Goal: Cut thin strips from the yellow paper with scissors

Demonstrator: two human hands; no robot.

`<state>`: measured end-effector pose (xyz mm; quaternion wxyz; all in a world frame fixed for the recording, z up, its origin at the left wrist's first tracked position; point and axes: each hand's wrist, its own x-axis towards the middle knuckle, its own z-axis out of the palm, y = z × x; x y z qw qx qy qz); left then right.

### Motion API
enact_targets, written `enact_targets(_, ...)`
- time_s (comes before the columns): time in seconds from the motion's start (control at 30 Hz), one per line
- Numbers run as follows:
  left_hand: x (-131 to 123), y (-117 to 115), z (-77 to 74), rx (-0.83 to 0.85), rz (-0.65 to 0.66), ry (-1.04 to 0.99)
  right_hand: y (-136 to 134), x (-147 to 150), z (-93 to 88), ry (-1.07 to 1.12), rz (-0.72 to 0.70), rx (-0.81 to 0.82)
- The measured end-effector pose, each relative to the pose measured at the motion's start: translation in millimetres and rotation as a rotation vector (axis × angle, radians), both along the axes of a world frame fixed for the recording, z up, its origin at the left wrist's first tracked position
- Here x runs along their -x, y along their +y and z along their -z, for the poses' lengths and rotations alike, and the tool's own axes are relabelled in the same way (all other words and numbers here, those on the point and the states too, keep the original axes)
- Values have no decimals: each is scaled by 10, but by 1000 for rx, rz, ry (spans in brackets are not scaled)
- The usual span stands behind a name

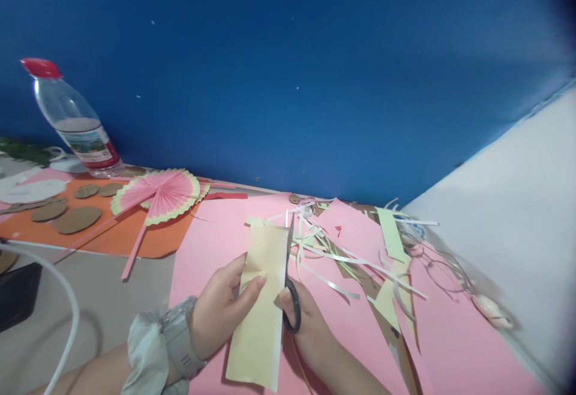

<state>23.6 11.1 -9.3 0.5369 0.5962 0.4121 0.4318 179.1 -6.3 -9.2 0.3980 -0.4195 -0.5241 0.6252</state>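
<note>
My left hand [222,308] pinches a long pale-yellow paper strip [261,299] between thumb and fingers, holding it up over a pink paper sheet [211,251]. On that wrist sit a grey watch and a grey scrunchie. My right hand [310,329] is closed in the black handles of scissors [290,281], and the blades run up along the strip's right edge. Most of the right hand's fingers are hidden behind the paper.
Several thin white and green paper slivers [333,251] lie past the scissors. A pink and yellow paper fan [157,197] rests on orange paper [112,233] with brown card discs. A tilted plastic bottle [74,122] stands far left. Glasses [443,272] lie right, by a white wall.
</note>
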Motion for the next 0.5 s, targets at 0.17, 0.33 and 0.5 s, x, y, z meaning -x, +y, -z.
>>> enact_targets(0.17, -11, 10, 1, -7, 6, -13, 6, -4, 1, 3, -11, 8)
enact_targets(0.33, -5, 8, 10, -17, 3, 0, 1, -5, -11, 14, -23, -2)
enact_targets(0.5, -7, -8, 13, 29, 10, -40, -2, 1, -5, -2, 17, -6)
